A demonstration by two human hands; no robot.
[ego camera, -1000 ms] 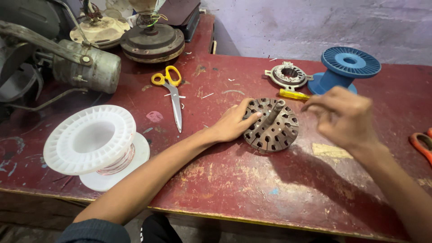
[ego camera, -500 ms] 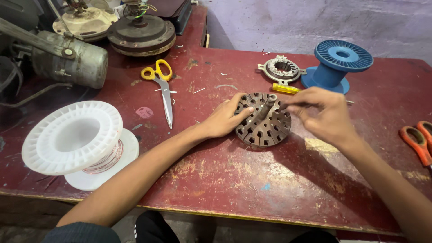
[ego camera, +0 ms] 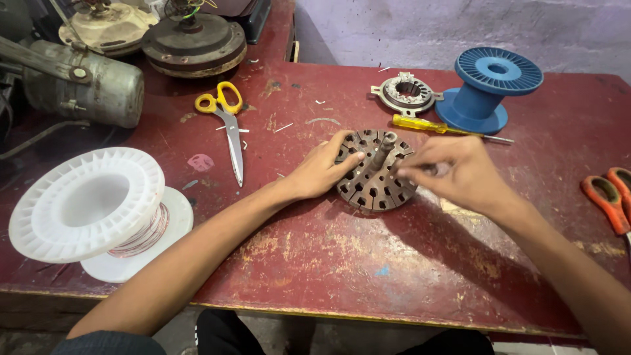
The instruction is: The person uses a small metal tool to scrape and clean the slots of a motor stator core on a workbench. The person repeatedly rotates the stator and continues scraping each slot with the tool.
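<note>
— What is seen of the surface, taken from the near edge outward?

— Worn red paint is shown over the whole table (ego camera: 328, 263), scuffed to yellow in patches near the front edge. At the near left a white spool (ego camera: 92, 204) is stood on end, with thin reddish wire wound round its core. At the middle, a round slotted metal core (ego camera: 376, 172) with an upright shaft is laid flat. It is steadied by the left hand (ego camera: 321, 169), whose fingers are spread and pressed against its left rim. The right hand (ego camera: 460, 172) is held over its right side with fingertips pinched together at the rim; what is pinched cannot be told.

— And further back?

— Orange-handled scissors (ego camera: 608, 197) are cut off by the right edge. Yellow-handled scissors (ego camera: 227, 121) are laid left of the core, well apart from it. Just behind the core a yellow-handled screwdriver (ego camera: 437, 127) is laid, then a small metal ring part (ego camera: 406, 93) and a blue spool (ego camera: 490, 89). At the far left a grey motor housing (ego camera: 85, 85) and two round fan motors (ego camera: 190, 39) are placed. A pale plastered wall (ego camera: 460, 29) is seen behind.

— What is changed since half a second ago?

— Little is changed. The core is kept in the same spot, the left hand is still pressed on its rim, and the right hand has been brought slightly lower onto the right side.
</note>
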